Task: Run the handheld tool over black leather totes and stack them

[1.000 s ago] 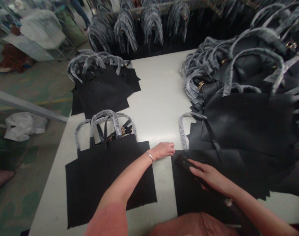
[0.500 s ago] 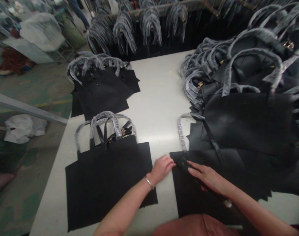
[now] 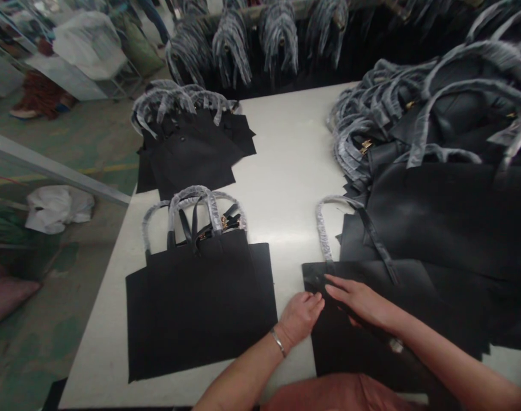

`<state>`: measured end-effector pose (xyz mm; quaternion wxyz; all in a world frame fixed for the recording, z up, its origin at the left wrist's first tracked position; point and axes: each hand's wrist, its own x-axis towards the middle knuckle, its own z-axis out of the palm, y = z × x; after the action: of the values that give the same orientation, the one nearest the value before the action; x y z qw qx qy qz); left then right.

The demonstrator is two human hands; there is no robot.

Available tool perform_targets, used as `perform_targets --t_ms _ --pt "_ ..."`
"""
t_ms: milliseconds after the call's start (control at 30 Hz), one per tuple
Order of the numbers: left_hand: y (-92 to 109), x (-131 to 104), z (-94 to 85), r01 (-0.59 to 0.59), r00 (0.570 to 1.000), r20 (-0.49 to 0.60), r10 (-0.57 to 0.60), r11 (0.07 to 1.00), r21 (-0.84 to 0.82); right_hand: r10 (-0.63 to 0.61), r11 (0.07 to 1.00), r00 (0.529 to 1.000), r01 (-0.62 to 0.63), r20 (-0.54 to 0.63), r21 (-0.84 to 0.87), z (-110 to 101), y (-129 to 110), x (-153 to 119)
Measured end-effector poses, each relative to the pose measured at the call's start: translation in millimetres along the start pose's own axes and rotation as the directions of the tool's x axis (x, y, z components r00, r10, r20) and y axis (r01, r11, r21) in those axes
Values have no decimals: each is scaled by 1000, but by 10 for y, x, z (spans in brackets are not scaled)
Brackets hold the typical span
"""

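A black bag panel (image 3: 414, 297) lies flat on the right, with one plastic-wrapped handle (image 3: 323, 231) rising from its top edge. At the panel's left edge, my left hand (image 3: 302, 314) has its fingers pressed together, pinching something I cannot make out. My right hand (image 3: 358, 299) is just to the right, thumb and fingers around a dark strap (image 3: 378, 334) that runs toward the lower right over the panel; its forefinger reaches toward the panel's upper left corner. Left of both hands lies another black bag (image 3: 200, 302) with wrapped handles and gold-coloured hardware.
More black bags (image 3: 196, 148) are stacked at the back left of the white table (image 3: 286, 171). A large pile of bags (image 3: 440, 211) fills the right side. Behind the table hang bundles of wrapped handles (image 3: 279, 40). A metal bar (image 3: 59, 165) stands off the left edge.
The view has shifted, so the table's contents appear further right. My left hand has moved down along the panel's left edge, away from the corner. My right hand stays near the corner, over the strap.
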<state>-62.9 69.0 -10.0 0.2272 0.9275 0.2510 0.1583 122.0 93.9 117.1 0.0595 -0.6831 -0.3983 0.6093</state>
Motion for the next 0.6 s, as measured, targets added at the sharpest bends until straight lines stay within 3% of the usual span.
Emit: perform_targets --t_ms 167,367,500,600 --pt "-2 -26 12 -29 998 47 28 999 40 2 998 1000 -1 -14 59 56 44 37" --pt "5 -17 12 -17 999 35 14 996 89 -85 992 975 102 -207 73 -9 -48 155" --pt "14 -14 -18 -36 999 30 34 995 95 -57 990 994 69 -91 127 -60 185 -3" --pt "16 -44 -10 -58 998 30 56 995 86 -34 994 999 37 -28 105 41 236 -23"
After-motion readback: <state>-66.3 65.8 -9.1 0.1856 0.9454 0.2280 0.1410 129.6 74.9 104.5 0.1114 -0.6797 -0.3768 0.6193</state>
